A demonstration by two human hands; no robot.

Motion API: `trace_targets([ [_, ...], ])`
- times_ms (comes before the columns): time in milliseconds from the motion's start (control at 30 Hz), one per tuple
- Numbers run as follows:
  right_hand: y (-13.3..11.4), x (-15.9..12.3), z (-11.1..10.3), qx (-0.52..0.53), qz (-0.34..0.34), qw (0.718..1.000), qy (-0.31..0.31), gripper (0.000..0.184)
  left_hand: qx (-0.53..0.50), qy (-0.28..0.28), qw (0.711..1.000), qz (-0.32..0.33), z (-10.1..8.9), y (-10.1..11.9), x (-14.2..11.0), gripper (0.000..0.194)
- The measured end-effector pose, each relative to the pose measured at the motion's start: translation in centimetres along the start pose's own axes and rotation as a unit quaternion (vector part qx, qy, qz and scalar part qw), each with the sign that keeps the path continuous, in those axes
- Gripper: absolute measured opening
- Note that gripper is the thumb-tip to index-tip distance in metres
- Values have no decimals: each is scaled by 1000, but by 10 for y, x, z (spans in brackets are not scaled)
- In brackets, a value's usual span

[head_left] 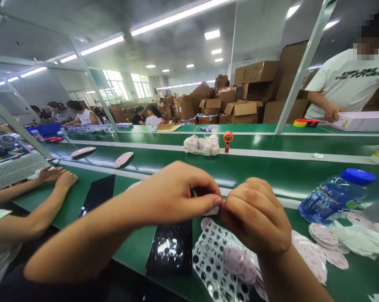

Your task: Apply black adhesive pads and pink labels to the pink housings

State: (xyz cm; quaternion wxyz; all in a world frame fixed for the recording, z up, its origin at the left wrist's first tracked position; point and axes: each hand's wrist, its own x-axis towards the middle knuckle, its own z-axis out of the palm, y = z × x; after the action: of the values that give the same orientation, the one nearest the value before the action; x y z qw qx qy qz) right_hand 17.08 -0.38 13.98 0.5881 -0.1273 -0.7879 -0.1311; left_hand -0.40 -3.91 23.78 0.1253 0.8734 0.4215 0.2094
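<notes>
My left hand [189, 195] and my right hand [258, 214] meet in the middle of the view, above the near edge of the green work surface. Thumb and index finger of the left are pinched together against the curled fingers of the right. Whatever lies between the fingertips is hidden or too small to make out; a bit of white shows just under them. Below the hands lies a clear sheet with rows of dark round dots [205, 260], with pink patterned oval pieces [239, 262] on top. A shiny black sheet [170, 251] lies left of it.
Right of my hands stand a blue-capped bottle [330, 197] and stacked pink pieces [323, 235]. Across the belt [164, 161] are a wrapped bundle [202, 145] and an orange handheld fan [227, 140]. A co-worker's hands [61, 176] rest at left; another person [346, 84] handles a box [362, 121].
</notes>
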Motion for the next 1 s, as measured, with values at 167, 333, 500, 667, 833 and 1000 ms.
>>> trace_targets([
  [167,4,-6,2,6,-29,998,54,15,-51,-126,986,-97,-12,-2,22,12],
  [333,10,-10,3,7,-32,999,15,15,-75,-153,970,-175,-9,-1,29,12],
  [500,13,-11,5,17,-51,999,1,12,-20,-115,972,-202,1,1,27,12],
  [667,16,-10,5,20,-52,997,-54,7,-16,-81,972,-220,11,-7,25,16],
  [833,15,-9,6,25,-34,996,-75,11,-146,-81,951,-260,14,-22,20,16],
  [1000,10,-2,8,39,48,995,-81,9,-250,-58,924,-283,13,-28,14,14],
])
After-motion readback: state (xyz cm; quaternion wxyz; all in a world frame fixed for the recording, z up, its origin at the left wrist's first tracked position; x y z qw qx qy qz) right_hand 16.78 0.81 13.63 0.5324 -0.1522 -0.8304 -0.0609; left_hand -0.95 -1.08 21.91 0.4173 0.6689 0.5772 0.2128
